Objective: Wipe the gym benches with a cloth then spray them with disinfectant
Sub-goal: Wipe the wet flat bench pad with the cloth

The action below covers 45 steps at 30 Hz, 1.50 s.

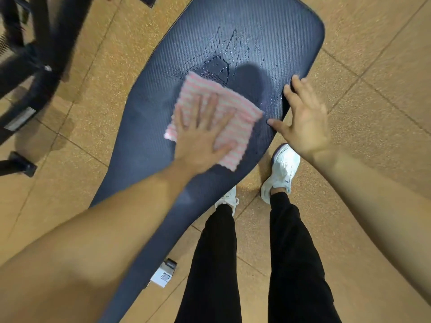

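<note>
Far left, black machine frame [35, 66] on tan floor tiles [373, 66]. Then left hand [200, 136], flat with fingers spread, pressing down a pink-and-white striped cloth [203, 87] at mid-counter [144, 108] (dark, ribbed padding). Wet streaks [231, 47] just beyond the cloth. Rightmost, right hand [305, 122], fingers splayed, holding nothing, touching the counter's right edge.

A dark blue-grey bench pad [233, 31], finely ribbed, is being covered near its right edge by a pink-and-white striped cloth [242, 129]. Black trousers [291, 252] and white shoes [282, 169] are being worn over speckled tan floor tiles [373, 66].
</note>
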Each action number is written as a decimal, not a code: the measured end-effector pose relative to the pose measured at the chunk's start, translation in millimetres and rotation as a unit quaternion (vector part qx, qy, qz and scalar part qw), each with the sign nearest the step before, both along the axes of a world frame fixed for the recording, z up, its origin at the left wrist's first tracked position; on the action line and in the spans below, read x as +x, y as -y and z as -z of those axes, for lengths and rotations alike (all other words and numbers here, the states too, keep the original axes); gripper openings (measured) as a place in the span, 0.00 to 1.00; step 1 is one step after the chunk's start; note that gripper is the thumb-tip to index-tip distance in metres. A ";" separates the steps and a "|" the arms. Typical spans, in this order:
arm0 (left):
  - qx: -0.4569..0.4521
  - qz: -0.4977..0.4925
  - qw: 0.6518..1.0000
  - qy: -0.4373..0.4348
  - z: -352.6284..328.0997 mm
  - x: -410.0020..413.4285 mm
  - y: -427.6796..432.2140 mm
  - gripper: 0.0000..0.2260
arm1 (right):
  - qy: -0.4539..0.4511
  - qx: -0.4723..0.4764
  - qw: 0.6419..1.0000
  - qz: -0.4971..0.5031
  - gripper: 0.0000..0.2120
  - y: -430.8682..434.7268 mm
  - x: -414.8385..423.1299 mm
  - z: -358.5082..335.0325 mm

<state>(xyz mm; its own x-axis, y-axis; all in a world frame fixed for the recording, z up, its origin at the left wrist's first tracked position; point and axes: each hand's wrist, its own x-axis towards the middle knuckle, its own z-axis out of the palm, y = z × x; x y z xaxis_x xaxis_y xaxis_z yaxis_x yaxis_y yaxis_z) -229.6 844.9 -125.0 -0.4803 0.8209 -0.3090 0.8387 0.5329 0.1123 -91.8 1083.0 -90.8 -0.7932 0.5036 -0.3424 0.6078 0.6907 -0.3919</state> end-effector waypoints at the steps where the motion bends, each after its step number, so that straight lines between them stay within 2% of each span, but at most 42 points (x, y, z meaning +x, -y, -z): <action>1: -0.017 -0.044 0.999 -0.006 -1.1 -21.7 -1.0 0.34 | -0.008 -0.007 1.000 0.001 0.38 -1.8 0.4 0.5; 5: -0.043 -0.210 0.976 0.024 -11.8 -92.6 -6.4 0.37 | -0.028 -0.024 0.999 -0.002 0.36 -9.7 1.9 4.0; 8: -0.045 -0.263 0.962 0.053 -13.5 -106.7 -18.4 0.38 | -0.042 -0.041 0.998 0.006 0.37 -8.5 3.2 5.8; 10: -0.053 -0.280 0.958 0.039 -10.5 -97.1 -28.3 0.39 | -0.047 -0.047 0.998 0.015 0.37 -5.9 2.6 4.0; 14: -0.050 -0.223 0.973 0.015 -9.4 -59.4 -43.3 0.39 | -0.053 -0.058 0.997 0.015 0.37 -8.2 2.3 3.6; 19: -0.028 -0.147 0.988 0.036 -6.8 12.6 -49.7 0.39 | -0.071 -0.067 0.995 0.000 0.36 -15.5 5.3 4.9; 23: -0.047 -0.090 0.994 0.044 -8.0 64.8 -47.8 0.39 | -0.080 -0.060 0.995 -0.011 0.36 -18.8 7.2 7.8; 28: -0.044 -0.070 0.996 0.032 -4.6 52.8 -53.4 0.39 | -0.104 -0.072 0.992 -0.023 0.34 -24.2 12.4 12.5; 31: -0.016 -0.101 0.995 0.010 -2.0 9.7 -69.2 0.38 | -0.097 -0.079 0.992 -0.025 0.34 -25.0 13.5 12.6; 38: -0.012 -0.263 0.964 0.019 -5.8 -91.9 -122.5 0.36 | -0.073 -0.110 0.991 -0.016 0.30 -30.4 9.6 3.9; 42: -0.010 -0.324 0.945 0.045 -6.8 -93.9 -147.1 0.37 | -0.109 -0.156 0.980 0.057 0.21 -47.6 0.3 -8.7; 45: -0.024 -0.290 0.956 0.033 -6.6 -68.3 -151.3 0.38 | -0.142 -0.119 0.975 0.121 0.21 -76.7 -20.0 -10.6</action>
<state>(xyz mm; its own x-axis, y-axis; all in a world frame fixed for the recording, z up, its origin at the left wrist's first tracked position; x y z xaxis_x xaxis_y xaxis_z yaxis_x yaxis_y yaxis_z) -297.9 996.1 -118.4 -0.8288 0.4060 -0.3850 0.3917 0.9124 0.1188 -111.8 1159.7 -80.2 -0.7407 0.6212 -0.2558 0.5852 0.4095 -0.6999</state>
